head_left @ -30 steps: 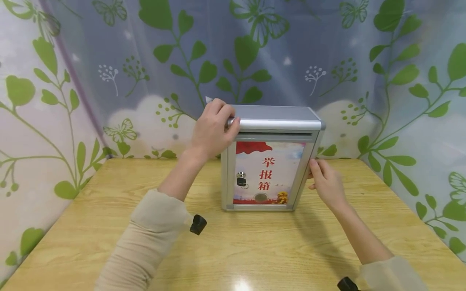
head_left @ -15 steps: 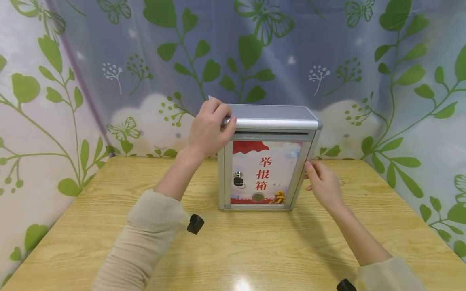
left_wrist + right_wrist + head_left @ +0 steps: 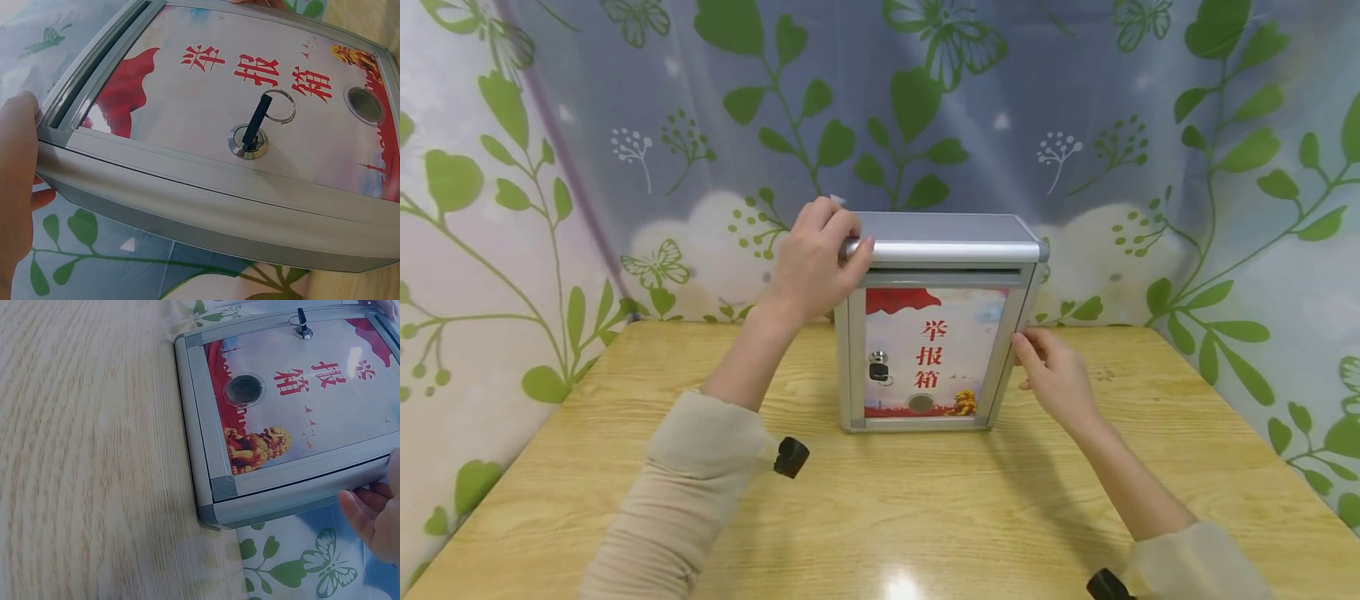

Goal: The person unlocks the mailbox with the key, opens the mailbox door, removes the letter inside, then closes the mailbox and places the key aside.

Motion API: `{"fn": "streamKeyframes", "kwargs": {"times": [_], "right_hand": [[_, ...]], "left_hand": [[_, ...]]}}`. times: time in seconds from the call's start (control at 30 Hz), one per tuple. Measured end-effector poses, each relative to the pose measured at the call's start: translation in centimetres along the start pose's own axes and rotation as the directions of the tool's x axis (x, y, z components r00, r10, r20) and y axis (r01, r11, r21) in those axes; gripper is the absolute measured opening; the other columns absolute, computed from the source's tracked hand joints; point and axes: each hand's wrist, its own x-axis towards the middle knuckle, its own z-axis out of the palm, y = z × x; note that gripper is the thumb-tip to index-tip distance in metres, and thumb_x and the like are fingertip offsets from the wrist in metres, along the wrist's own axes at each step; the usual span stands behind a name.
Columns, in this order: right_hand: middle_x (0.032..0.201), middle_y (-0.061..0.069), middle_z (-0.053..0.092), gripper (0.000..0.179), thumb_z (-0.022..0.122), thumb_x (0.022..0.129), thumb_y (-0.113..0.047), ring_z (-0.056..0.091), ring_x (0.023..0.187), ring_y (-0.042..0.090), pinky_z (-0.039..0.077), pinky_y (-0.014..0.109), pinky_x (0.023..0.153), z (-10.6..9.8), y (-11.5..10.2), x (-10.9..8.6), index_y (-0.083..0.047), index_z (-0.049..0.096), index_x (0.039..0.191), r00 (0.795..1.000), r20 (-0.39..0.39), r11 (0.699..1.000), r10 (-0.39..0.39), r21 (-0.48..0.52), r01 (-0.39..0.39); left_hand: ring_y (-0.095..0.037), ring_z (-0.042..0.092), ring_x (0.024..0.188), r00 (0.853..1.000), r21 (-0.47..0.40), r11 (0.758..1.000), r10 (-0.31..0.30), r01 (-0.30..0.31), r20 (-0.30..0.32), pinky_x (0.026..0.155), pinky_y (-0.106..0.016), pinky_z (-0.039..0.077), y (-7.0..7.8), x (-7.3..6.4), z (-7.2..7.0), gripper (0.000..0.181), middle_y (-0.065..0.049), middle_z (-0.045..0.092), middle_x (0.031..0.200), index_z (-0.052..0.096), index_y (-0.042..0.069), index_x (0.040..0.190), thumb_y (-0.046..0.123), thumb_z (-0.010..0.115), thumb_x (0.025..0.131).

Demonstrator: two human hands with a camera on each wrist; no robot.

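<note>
A silver metal report box [image 3: 966, 350] stands upright on the table, its printed front with red Chinese characters facing me. My left hand [image 3: 816, 262] grips its top left corner, thumb at the front and fingers over the top. Lower down on the opposite side, my right hand [image 3: 1058, 379] holds the right edge, with the thumb near the front; some of its fingertips are hidden. A black-headed key [image 3: 256, 122] with a ring sits in the lock on the front panel's left side. Below the lid runs a narrow slot [image 3: 947, 277]. A round window [image 3: 245, 390] is low on the panel.
The wooden table [image 3: 625, 467] reaches back to a curtain [image 3: 647, 167] printed with green leaves and butterflies. Black wrist cameras hang by both sleeves, the left camera [image 3: 792, 457] close to the tabletop in front of the box.
The box has shifted a little to the left across the table, and both hands have moved along with it. Their grip on it looks the same.
</note>
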Motion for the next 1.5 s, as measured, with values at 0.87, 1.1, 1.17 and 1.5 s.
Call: {"fn": "streamKeyframes", "kwargs": {"times": [0.87,1.1,1.17,1.5], "right_hand": [[0.103,0.019,0.055,0.045,0.042,0.098,-0.033,0.057,0.087,0.031,0.051,0.026,0.054,1.4,-0.2,0.5,0.006,0.05,0.12,1.0,0.004,1.0,-0.007,0.025,0.007],[0.106,0.02,0.054,0.046,0.042,0.098,-0.034,0.058,0.089,0.032,0.054,0.037,0.058,1.5,0.1,0.5,0.006,0.048,0.122,1.0,0.025,0.999,0.01,0.031,-0.01],[0.107,0.02,0.054,0.047,0.041,0.099,-0.034,0.058,0.09,0.033,0.053,0.041,0.06,1.5,0.1,0.4,0.005,0.048,0.123,0.999,0.032,0.999,0.012,0.038,-0.013],[0.104,0.021,0.057,0.044,0.04,0.1,-0.031,0.058,0.09,0.035,0.053,0.038,0.06,1.6,0.0,0.3,0.005,0.048,0.124,0.999,0.048,0.999,0.023,0.033,-0.024]], "left_hand": [[-0.029,0.043,0.084,0.997,-0.028,0.996,-0.083,0.083,0.01,0.072,-0.036,0.039,-0.6,-0.2,-0.2,0.015,-0.015,0.048,0.088,0.055,-0.001,0.086,0.013,0.055,0.087],[-0.029,0.044,0.082,0.997,-0.028,0.998,-0.054,0.056,0.056,0.073,-0.037,0.038,-0.9,0.2,-0.5,0.013,-0.013,0.05,0.086,0.057,0.0,0.083,0.012,0.053,0.086],[-0.028,0.046,0.083,0.992,-0.025,0.998,-0.058,0.061,0.11,0.074,-0.036,0.038,-0.8,0.6,-0.8,0.013,-0.012,0.053,0.087,0.057,0.001,0.083,0.012,0.052,0.087],[-0.028,0.047,0.096,0.928,0.087,0.993,-0.107,0.081,0.357,0.083,-0.038,0.04,-0.5,1.7,-0.9,0.028,-0.012,0.052,0.104,0.059,0.004,0.103,0.027,0.047,0.094]]}}
